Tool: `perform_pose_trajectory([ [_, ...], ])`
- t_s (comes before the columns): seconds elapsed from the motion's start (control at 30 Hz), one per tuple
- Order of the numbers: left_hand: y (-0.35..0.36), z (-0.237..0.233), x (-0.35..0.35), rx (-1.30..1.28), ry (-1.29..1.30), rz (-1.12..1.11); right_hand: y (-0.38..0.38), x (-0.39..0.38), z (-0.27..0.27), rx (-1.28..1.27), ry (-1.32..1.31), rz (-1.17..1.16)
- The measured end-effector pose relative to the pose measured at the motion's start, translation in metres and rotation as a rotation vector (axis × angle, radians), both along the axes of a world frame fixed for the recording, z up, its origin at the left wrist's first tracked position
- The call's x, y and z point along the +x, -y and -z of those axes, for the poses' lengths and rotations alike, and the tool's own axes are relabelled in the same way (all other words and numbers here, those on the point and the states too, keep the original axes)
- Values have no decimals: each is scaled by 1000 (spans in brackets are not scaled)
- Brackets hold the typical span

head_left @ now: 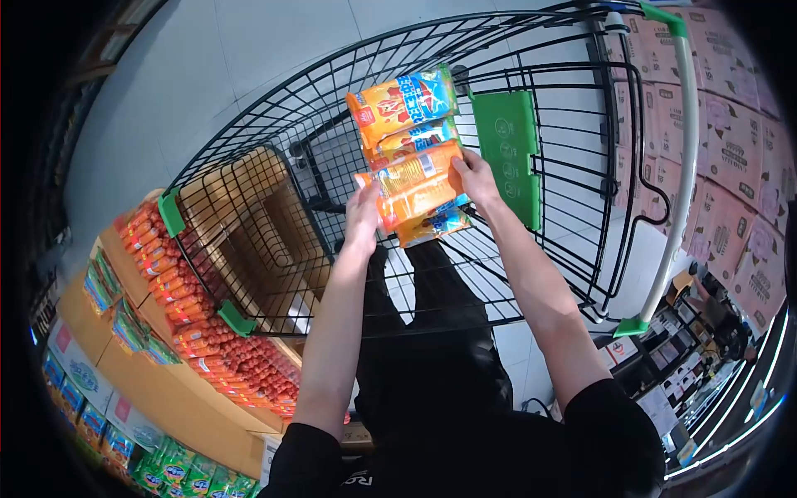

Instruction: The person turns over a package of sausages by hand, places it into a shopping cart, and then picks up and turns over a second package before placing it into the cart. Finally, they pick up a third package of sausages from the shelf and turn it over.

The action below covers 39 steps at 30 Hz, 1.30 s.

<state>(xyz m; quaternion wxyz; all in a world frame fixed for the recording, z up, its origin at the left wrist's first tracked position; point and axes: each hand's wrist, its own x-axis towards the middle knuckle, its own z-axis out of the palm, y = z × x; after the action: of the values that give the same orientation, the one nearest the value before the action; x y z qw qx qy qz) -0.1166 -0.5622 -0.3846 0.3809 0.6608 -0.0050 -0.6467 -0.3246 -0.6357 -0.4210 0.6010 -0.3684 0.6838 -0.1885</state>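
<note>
lower orange-and-blue pack (437, 227) partly covered by held packet (418, 192), its fine print (403, 176) illegible, green bags (199, 477) cut off below

At centre, the packet (415, 189) presents glossy, creased plastic film; the trolley (282, 116) is black metal wire, with a smooth green plastic panel (505, 149) between one and two o'clock and a smooth, pale handle (687, 158) near three. Cartons (735, 141) at two o'clock appear to be printed cardboard, and the shelf (133, 361) at eight smooth, wood-toned board. Floor tiles (195, 91) at ten o'clock show a smooth, faint sheen; the shirt (498, 452) at six is matt black cloth.
</note>
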Motion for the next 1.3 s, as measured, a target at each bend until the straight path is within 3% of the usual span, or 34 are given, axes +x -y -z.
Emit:
perform_pose_trajectory([
  [0.17, 33, 35, 4, 14, -32, -34, 26, -6, 31, -77, -41, 35],
  [0.37, 29, 79, 6, 17, 38, 43, 34, 1, 31, -140, -208, -64],
  [0.57, 34, 67, 2, 93, 171, -12, 37, 8, 32, -143, -279, -97],
  [0.67, 25, 90, 6, 97, 246, 141, 40, 10, 25, -145, -338, -137],
  [0.9, 31, 73, 4, 57, 174, 44, 47, 9, 27, -114, -299, -208],
  [1.03, 32, 52, 7, -40, 12, 107, 49, 7, 39, -11, -302, -82],
  [1.13, 33, 35, 7, -136, -54, 84, 49, 10, 15, 89, -148, 90],
  [1.27, 34, 4, 4, -247, 19, 87, 39, 7, 11, 42, 354, 645],
  [1.3, 36, -7, 1, -276, 45, 96, 45, 20, -27, 68, 602, 691],
])
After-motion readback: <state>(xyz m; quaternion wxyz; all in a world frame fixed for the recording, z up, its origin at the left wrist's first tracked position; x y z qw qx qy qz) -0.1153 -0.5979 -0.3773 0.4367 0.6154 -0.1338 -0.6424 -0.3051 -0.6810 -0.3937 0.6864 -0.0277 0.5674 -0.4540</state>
